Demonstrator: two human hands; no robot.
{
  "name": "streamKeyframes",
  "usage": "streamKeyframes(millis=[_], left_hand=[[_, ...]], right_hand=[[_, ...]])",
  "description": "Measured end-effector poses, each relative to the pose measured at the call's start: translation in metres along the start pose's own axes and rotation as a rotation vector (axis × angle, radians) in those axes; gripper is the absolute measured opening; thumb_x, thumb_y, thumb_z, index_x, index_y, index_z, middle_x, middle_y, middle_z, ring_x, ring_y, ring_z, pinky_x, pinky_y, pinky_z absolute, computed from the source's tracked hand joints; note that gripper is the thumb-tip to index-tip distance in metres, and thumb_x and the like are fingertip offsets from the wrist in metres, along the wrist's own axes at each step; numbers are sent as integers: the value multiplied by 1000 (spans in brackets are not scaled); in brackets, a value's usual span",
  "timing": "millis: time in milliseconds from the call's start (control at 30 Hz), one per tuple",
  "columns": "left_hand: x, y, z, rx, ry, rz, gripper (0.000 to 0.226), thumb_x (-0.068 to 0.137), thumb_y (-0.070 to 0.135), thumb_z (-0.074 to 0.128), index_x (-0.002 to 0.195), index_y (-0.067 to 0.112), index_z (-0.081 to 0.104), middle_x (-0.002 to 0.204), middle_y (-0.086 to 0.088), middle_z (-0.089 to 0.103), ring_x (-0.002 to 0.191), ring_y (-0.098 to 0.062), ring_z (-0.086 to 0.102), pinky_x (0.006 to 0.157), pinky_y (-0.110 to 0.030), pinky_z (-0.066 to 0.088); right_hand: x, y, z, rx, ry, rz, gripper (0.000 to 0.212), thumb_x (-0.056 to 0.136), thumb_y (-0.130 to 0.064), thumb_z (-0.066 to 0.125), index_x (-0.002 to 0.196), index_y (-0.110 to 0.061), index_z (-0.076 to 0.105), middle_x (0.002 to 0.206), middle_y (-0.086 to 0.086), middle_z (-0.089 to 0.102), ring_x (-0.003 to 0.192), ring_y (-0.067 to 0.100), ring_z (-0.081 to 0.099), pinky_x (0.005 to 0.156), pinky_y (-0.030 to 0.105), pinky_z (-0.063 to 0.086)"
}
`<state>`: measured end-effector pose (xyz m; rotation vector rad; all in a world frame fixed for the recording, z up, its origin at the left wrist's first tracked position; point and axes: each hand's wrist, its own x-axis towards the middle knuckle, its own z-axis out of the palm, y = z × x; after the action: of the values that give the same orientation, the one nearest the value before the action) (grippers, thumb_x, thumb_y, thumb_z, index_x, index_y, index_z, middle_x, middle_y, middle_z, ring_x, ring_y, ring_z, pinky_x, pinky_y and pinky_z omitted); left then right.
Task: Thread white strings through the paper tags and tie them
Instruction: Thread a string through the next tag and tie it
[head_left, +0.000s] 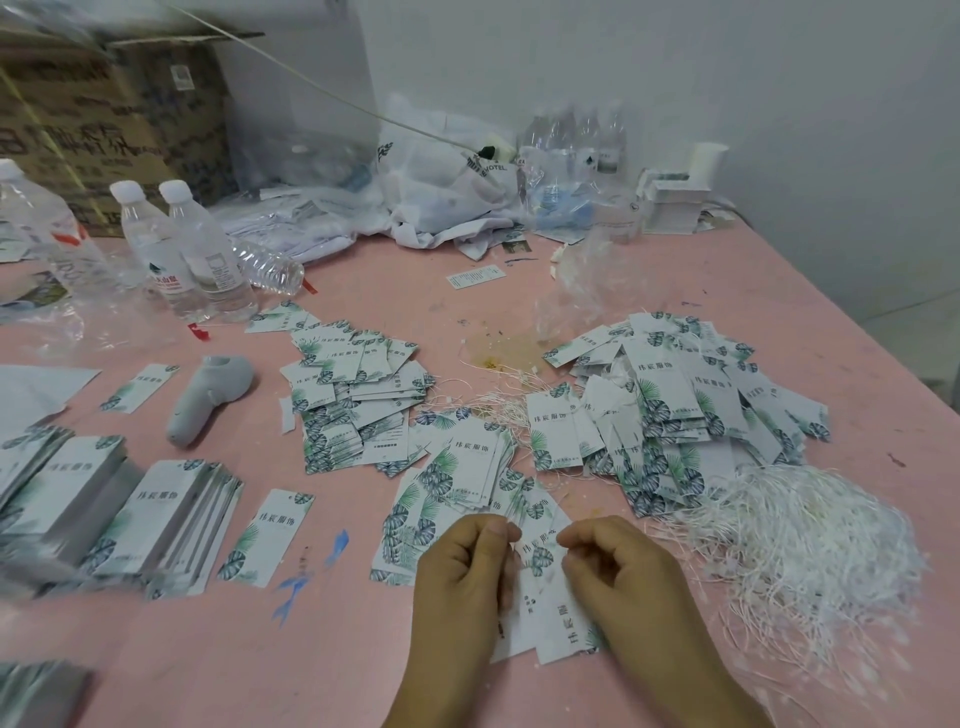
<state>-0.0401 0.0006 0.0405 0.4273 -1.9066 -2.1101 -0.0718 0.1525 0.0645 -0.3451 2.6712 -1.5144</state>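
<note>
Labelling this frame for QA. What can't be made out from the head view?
- String at the tags: too thin to see between the left hand and right hand; threaded or tied, cannot tell.
- Tag holes: hidden by the fingers.
- Tag stacks at the left edge: blurred and cut off.
- Bottle labels: too small to read.

Only 2 parts of the person show, both rising from the lower edge of the head view: the left hand (462, 566) and the right hand (618, 566), each followed by a stretch of bare forearm. No sleeve reaches into view on either arm. The wrists carry no watch, band or bracelet, and the fingers that can be seen bear no rings. No gloves are worn. The nails that show are short and unpainted.
</note>
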Motion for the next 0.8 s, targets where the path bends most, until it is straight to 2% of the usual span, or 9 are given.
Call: streamKeyframes(millis=[167,267,367,467,600,700,800], left_hand=[[-2,3,1,-41,-11,-19,25,98,14,58,75,14,68,47,-2,51,42,-13,40,43,-19,35],[-2,2,1,3,6,-5,23,96,13,60,74,16,68,49,1,46,45,-11,35,43,-17,30],[-2,1,2,21,20,29,17,92,19,67,75,19,70,53,3,46,50,-10,35,47,-17,31],[-3,1,2,24,30,57,12,79,32,67,79,24,74,57,2,51,54,-10,41,51,-21,35],[-7,1,2,47,33,110,10,78,32,68,82,29,76,51,10,49,47,-1,39,47,-13,34],[-10,3,3,71,28,175,10,76,34,71,84,32,77,53,9,50,51,0,41,50,-12,35],[-12,3,3,60,1,227,17,73,44,71,83,32,77,55,6,53,53,-4,42,52,-16,37]], right_hand=[[1,5,8,-321,-145,-182,19,92,-25,62,109,-32,66,96,-19,49,89,-5,50,77,15,41],[2,1,10,-432,-175,-199,11,94,-31,57,100,-29,65,97,-14,48,91,3,51,78,26,45],[1,-1,10,-450,-169,-201,7,95,-32,54,91,-28,60,92,-13,48,85,3,49,74,27,45],[-1,-3,4,-260,-118,-147,9,93,-24,61,87,-30,60,85,-13,59,79,5,56,69,23,46],[-2,-9,-1,160,-75,31,23,88,-12,67,85,-34,71,73,-9,69,65,-1,60,61,11,45],[-2,-12,-2,365,-74,78,31,89,-4,65,87,-34,74,68,-3,69,62,5,62,62,14,49],[-3,-15,-1,502,-68,90,30,89,-2,64,88,-29,76,71,3,71,64,11,65,64,18,52]])
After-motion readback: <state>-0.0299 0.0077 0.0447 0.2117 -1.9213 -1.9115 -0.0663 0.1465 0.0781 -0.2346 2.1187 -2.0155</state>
